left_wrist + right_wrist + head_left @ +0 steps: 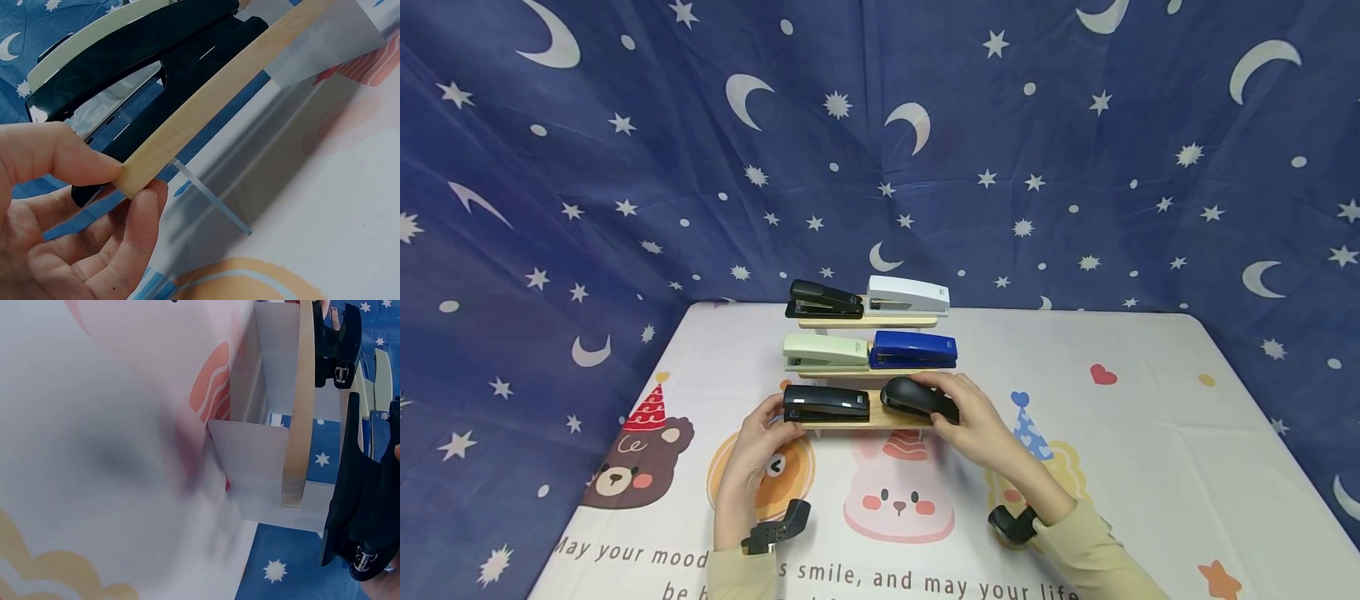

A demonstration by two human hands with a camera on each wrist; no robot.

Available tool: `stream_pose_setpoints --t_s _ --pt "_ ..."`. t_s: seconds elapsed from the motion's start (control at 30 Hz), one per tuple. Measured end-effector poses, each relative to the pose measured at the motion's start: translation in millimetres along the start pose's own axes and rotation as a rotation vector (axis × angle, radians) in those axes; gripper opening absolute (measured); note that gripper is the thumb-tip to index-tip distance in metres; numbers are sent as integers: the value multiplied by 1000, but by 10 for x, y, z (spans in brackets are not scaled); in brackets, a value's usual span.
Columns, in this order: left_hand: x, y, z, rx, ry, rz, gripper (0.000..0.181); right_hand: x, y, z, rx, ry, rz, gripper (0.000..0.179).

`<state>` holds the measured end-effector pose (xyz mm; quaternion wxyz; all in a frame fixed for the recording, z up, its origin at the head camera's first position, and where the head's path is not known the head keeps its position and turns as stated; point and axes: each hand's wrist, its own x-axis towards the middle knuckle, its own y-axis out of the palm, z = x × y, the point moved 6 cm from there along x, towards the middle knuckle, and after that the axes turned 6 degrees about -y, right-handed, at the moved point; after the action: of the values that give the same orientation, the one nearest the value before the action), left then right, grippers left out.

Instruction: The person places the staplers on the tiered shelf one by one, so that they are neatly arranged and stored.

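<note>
In the head view, my left hand (752, 443) pinches the left end of the lowest wooden shelf board (877, 408); the left wrist view has the thumb above that board (215, 100) and fingers beneath. A glossy black stapler (826, 403) sits on its left half, right by this hand. My right hand (976, 421) grips another black stapler (904, 395), rounded, slanted over the right end of the same board. Part of this stapler (359, 506) is hidden by the fingers in the right wrist view, where a gap shows between it and the board.
Behind, the middle tier bears a pale green stapler (826, 350) and a blue stapler (914, 348). On the top tier stand a black stapler (823, 298) and a white stapler (908, 293). A printed white tablecloth (1150, 467) lies under the rack, before a starry blue curtain (880, 150).
</note>
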<state>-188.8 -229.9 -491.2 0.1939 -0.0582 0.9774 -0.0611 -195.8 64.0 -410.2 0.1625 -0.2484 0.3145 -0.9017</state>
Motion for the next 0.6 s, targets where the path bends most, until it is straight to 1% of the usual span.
stream_pose_setpoints --t_s 0.13,0.3,0.43,0.6 --pt "-3 -4 -4 1 4 0 52 25 29 11 -26 -29 24 58" --pt "-11 -9 -10 -5 12 3 51 59 82 15 -70 -58 79 57" --pt "-21 -9 -13 -8 10 2 52 74 119 12 -98 -52 115 56" --pt "-17 -11 -6 -11 4 2 53 82 157 3 -118 -44 139 57"
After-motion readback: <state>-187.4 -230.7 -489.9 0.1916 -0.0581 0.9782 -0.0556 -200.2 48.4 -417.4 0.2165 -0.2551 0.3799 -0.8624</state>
